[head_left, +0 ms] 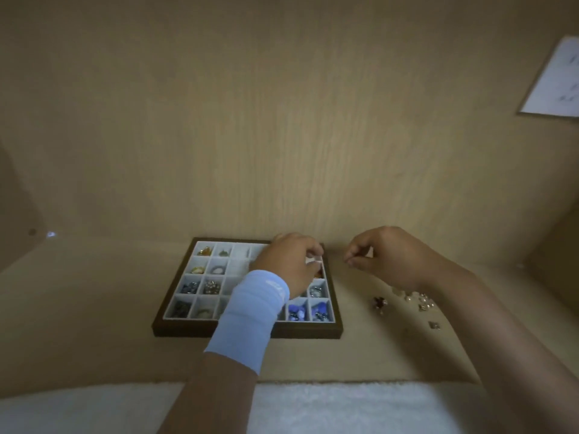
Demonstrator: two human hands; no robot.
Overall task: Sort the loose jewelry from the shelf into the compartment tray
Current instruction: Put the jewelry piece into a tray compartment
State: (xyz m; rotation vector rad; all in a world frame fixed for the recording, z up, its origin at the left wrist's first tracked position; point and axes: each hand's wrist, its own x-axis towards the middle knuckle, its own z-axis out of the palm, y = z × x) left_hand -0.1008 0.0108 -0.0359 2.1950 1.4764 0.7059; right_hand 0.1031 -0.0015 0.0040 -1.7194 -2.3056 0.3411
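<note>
The shelf [94, 308] is dim, and I judge that the main hazard: colours blur, so a piece could land in the wrong cell of the tray [181, 331]. The left hand [288, 264] hovers over the tray's far right corner with its fingers curled, and a careless wrist could drag across filled cells and spill them. The right hand [388, 255], just right of the tray, has its fingertips pinched together; a small piece could slip and roll. The loose jewelry [421, 302] lies right of the tray, toward its front. I cannot tell whether either grip holds anything, and the left arm hides the tray's middle cells.
</note>
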